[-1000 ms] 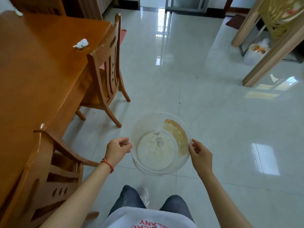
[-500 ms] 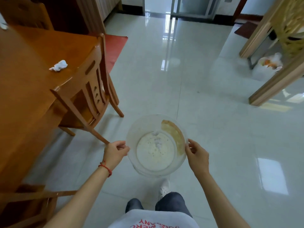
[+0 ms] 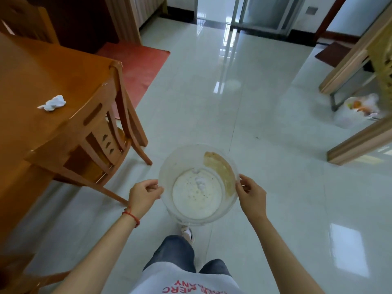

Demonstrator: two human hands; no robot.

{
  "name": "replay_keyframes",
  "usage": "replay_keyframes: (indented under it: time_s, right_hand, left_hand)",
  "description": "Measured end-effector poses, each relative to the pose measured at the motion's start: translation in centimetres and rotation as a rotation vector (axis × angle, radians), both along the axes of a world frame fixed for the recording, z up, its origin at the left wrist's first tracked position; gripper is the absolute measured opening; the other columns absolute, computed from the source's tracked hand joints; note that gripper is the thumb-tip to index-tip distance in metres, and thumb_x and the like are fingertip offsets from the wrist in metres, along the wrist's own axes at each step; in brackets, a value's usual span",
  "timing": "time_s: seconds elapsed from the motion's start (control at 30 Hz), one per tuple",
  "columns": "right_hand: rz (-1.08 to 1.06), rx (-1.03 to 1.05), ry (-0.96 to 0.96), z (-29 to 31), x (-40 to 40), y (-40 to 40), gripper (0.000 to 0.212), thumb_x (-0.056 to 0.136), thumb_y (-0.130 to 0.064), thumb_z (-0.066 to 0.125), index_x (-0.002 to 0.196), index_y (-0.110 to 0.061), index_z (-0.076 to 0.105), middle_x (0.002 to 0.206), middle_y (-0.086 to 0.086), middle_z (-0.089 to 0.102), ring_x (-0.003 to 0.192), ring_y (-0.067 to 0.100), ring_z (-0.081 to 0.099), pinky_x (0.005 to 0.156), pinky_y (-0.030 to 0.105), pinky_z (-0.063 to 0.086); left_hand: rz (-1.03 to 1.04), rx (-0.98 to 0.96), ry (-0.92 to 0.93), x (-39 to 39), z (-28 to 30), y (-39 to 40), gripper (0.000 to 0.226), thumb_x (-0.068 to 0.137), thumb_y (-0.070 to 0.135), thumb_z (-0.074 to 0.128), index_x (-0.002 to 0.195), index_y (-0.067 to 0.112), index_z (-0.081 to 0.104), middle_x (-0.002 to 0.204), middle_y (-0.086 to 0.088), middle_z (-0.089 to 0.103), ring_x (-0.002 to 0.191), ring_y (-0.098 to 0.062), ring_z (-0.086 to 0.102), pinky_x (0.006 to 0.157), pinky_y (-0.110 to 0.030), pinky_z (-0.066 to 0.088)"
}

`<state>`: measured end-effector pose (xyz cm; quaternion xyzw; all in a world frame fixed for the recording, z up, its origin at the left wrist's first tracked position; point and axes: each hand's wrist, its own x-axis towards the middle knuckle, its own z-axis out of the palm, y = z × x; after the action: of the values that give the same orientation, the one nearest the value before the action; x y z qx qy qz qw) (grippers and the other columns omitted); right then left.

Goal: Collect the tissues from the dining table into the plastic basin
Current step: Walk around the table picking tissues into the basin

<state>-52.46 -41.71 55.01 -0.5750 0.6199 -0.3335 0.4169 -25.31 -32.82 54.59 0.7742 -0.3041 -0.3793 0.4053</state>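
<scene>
1. A person stands on a glossy tiled floor, jeans and one shoe showing below a clear plastic basin carried level at waist height.
2. The left hand grips the basin's left rim with curled fingers, a red string at the wrist; the right hand pinches the right rim, thumb over the edge. Both hands are occupied, so neither is free to pick anything up.
3. Inside the basin, a small pale wad near the middle of the bottom looks like tissue already collected, though it is too faint to be certain; a brown smear marks the far right wall.
4. A wooden chair stands tucked against the dining surface, between the person and the tabletop.
5. A crumpled white tissue lies on the surface near its right edge, ahead and well to the left of the basin, its long axis running roughly left to right. The left hand is the nearer one; the likely next step is to free it while the right hand carries the basin, reaching over the chair back.
6. Farther off, a red mat lies beyond the surface's corner.
</scene>
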Motion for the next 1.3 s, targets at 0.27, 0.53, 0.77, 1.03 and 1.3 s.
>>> replay_keyframes:
  time_s: [0.27, 0.53, 0.77, 1.03, 1.3]
  right_hand:
    - [0.052, -0.028, 0.045, -0.2, 4.5, -11.7, 0.025, 0.086, -0.031, 0.060, 0.106, -0.018, 0.067, 0.075, -0.022, 0.064, 0.071, -0.008, 0.061, 0.060, 0.001, 0.043]
    - [0.102, 0.006, 0.055, -0.2, 8.6, -21.6, 0.030, 0.086, -0.034, 0.058, 0.112, -0.019, 0.063, 0.077, -0.018, 0.064, 0.071, -0.011, 0.060, 0.058, 0.000, 0.042]
    - [0.228, 0.017, 0.093, -1.0, 11.4, -30.7, 0.032, 0.087, -0.033, 0.058, 0.113, -0.016, 0.062, 0.075, -0.022, 0.062, 0.071, -0.012, 0.060, 0.058, 0.001, 0.043]
    - [0.477, 0.022, 0.120, -0.9, 15.0, -44.2, 0.034, 0.088, -0.036, 0.056, 0.115, -0.016, 0.061, 0.073, -0.023, 0.062, 0.070, -0.014, 0.058, 0.059, -0.003, 0.040]
    - [0.689, 0.029, 0.153, -0.3, 21.6, -54.5, 0.035, 0.088, -0.035, 0.056, 0.116, -0.016, 0.060, 0.072, -0.021, 0.062, 0.070, -0.015, 0.058, 0.057, -0.001, 0.041]
  left_hand:
    - [0.024, -0.028, -0.003, 4.7, -1.1, -10.7, 0.027, 0.078, 0.009, 0.066, 0.105, 0.004, 0.065, 0.081, -0.006, 0.068, 0.079, -0.017, 0.063, 0.055, -0.007, 0.050]
    - [0.056, 0.015, -0.041, 8.4, -0.7, -19.3, 0.038, 0.076, 0.010, 0.069, 0.113, 0.001, 0.061, 0.078, 0.004, 0.063, 0.076, -0.008, 0.061, 0.063, -0.018, 0.049]
    - [0.167, 0.089, -0.007, 10.1, -1.6, -25.2, 0.041, 0.077, 0.013, 0.068, 0.115, 0.002, 0.059, 0.080, 0.008, 0.064, 0.078, -0.007, 0.062, 0.061, -0.015, 0.049]
    - [0.423, 0.107, 0.029, 9.5, -2.2, -33.4, 0.038, 0.077, 0.008, 0.067, 0.113, -0.002, 0.059, 0.080, 0.001, 0.063, 0.077, -0.011, 0.060, 0.063, -0.020, 0.049]
    - [0.650, 0.079, 0.063, 10.4, -1.8, -39.4, 0.033, 0.078, 0.009, 0.066, 0.110, 0.001, 0.061, 0.082, -0.002, 0.064, 0.082, -0.022, 0.062, 0.076, -0.033, 0.053]
